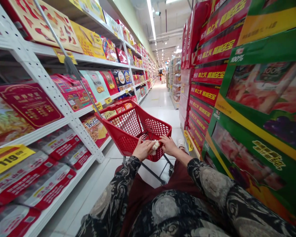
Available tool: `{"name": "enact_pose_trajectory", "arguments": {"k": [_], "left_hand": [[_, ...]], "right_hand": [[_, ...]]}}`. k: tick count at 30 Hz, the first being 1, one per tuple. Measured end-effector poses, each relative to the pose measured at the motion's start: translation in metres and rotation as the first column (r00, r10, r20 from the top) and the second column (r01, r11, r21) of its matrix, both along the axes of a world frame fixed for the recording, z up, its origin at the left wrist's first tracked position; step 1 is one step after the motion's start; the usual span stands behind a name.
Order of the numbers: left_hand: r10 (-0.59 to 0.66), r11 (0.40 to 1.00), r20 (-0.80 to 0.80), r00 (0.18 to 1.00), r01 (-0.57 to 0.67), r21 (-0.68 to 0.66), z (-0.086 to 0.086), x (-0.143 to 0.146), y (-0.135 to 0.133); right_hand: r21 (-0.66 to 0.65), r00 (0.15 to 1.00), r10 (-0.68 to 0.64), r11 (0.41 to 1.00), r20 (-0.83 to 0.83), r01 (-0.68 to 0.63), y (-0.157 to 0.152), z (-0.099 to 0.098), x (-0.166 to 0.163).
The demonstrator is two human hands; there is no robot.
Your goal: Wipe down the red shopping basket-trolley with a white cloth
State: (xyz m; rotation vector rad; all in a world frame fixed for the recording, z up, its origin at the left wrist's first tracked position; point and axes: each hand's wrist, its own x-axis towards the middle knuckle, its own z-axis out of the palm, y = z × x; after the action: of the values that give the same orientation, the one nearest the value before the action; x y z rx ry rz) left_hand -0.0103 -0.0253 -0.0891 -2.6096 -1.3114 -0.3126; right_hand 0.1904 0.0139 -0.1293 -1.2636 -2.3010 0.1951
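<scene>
left hand [143,148] on cloth [155,147], cart [120,134], dark item [146,135] inside

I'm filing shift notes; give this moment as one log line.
left hand: on pale wad; right hand: beside it; both: at red cart

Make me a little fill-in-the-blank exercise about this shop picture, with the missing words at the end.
1. The cart in front of the person is coloured ____.
2. The wad between the left hand and the right hand is coloured ____.
3. The large digits on the tag at lower left read ____.
4. The green boxes stand on the picture's ____ side.

Missing words: red; white; 119; right.
</scene>
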Motion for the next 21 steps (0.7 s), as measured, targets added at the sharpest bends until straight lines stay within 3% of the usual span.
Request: {"name": "enact_pose_trajectory", "arguments": {"k": [6,10,14,16,21], "left_hand": [[0.16,0.986,0.013,0.987,-0.16,0.038,0.001,-0.015,0.004],[0.178,0.981,0.028,0.984,-0.179,0.075,-0.002,0.003,0.006],[0.139,0.985,0.011,0.99,-0.139,0.1,0.0,0.011,0.007],[0.14,0.985,0.008,0.99,-0.14,0.105,0.003,0.004,0.009],[0.28,0.951,0.07,0.957,-0.287,0.113,0.012,-0.026,0.013]], "right_hand": [[0.039,0.992,-0.114,0.993,0.052,0.112,-0.006,0.003,-0.004],[0.135,0.997,-0.071,0.989,0.031,0.066,-0.023,0.006,-0.02],[0.138,0.997,-0.082,0.987,0.006,0.081,-0.031,0.007,-0.026],[0.151,0.996,-0.083,0.985,0.027,0.078,-0.028,0.006,-0.02],[0.188,0.996,-0.058,0.981,0.07,0.044,-0.022,0.002,0.0]]}}
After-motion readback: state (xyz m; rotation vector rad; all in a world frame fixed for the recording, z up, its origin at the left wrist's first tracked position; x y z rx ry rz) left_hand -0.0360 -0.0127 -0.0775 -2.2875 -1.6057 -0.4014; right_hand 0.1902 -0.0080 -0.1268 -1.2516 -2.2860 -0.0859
